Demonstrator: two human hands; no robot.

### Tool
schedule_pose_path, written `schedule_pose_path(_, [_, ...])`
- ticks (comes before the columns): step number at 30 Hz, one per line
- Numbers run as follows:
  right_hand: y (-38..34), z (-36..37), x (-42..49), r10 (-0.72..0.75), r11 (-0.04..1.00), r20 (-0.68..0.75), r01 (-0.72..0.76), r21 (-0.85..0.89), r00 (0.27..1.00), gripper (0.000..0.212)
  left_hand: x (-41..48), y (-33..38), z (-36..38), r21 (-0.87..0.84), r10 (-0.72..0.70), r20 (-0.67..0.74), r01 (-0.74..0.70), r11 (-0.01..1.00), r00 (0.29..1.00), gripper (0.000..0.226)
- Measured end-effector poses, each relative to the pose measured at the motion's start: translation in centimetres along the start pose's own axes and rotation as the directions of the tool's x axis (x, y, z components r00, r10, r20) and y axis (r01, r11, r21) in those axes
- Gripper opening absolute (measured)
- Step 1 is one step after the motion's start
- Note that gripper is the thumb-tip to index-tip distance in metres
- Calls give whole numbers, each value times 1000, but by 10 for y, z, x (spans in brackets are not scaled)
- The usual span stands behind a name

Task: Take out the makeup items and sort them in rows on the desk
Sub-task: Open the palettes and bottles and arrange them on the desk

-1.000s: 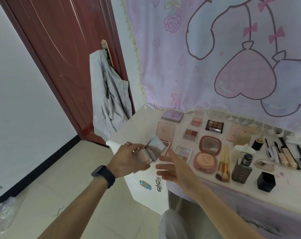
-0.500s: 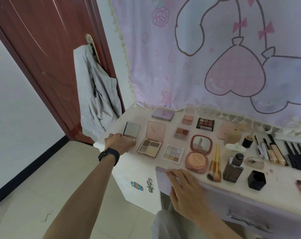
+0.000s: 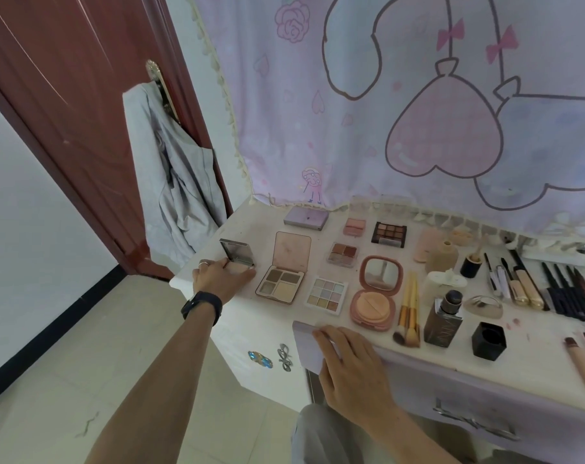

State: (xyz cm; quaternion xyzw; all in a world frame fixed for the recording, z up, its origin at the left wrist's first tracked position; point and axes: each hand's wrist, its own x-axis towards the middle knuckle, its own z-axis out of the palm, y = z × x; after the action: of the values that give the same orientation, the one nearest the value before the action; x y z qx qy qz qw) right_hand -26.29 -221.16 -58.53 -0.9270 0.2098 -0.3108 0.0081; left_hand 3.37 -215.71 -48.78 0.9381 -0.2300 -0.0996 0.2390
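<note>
Change: since a second ago the mirrored compact (image 3: 236,253) has come down from mid-air onto the desk (image 3: 250,316). The right hand (image 3: 351,366) has dropped from open air to the lavender drawer front (image 3: 306,349).
Compact, location: far-left end of the desk, at the left of the middle row, just beside the four-pan palette (image 3: 282,279) and apart from it.
Compact, appearance: small and square. The silver lid stands open and nearly upright, mirror facing the person. The base shows a pale pink pan, partly hidden by fingers.
Left hand (image 3: 217,279): fingers and thumb curl round the compact's base, grasping it. A ring and a dark wristband are visible.
Right hand: fingers hook over the top edge of the drawer front and the thumb lies on its face, holding it.
Step in hand: placing, judged almost done, since the base sits flat on the desk.
Next move: let go without tipping the lid. Then probably reach into the drawer, whose contents are hidden.
Row to the right: pastel palette (image 3: 326,294), round pink compact (image 3: 374,293), brushes (image 3: 409,308).
Far right: bottles, pencils and tubes in further groups.
Surroundings: patterned pink cloth (image 3: 351,112) behind the desk. At far left, a red-brown door (image 3: 66,112) with a grey garment (image 3: 177,182) hanging on it.
</note>
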Motion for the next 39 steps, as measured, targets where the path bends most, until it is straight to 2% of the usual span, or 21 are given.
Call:
schedule_pose_path(10, [0,2,-2,9,1000,-5,-9,-2,1000,51,-6,6,9,-43,10,-106,-15,999,994,76])
schedule_pose_path(15, [1,4,-1,-3,1000,-13,3,-18,1000,52,-1,7,9,-10,29,-68,-29,1000,997,70])
schedule_pose_path(24, [2,5,-2,-22,999,4,22,-41,1000,54,-8,7,12,-79,0,-99,-8,997,995,80])
schedule_pose_path(28, [2,3,-2,-28,999,-1,28,-30,1000,54,-10,4,8,-107,4,-75,-12,994,997,91])
schedule_pose_path(31, [3,2,-2,-41,998,5,41,-43,999,54,-10,0,-1,-192,23,-42,-30,981,999,98])
schedule_pose_path(33, [4,2,-2,-42,999,9,42,-35,999,52,-11,1,-10,-240,24,-83,-44,970,996,97])
schedule_pose_path(35, [3,1,-2,-44,999,-4,44,-31,999,48,-9,7,-19,-257,47,-168,-90,962,985,82])
schedule_pose_path(39, [1,-4,-1,-55,998,-45,53,-46,997,41,-3,37,-37,-233,154,-275,-221,947,949,70])
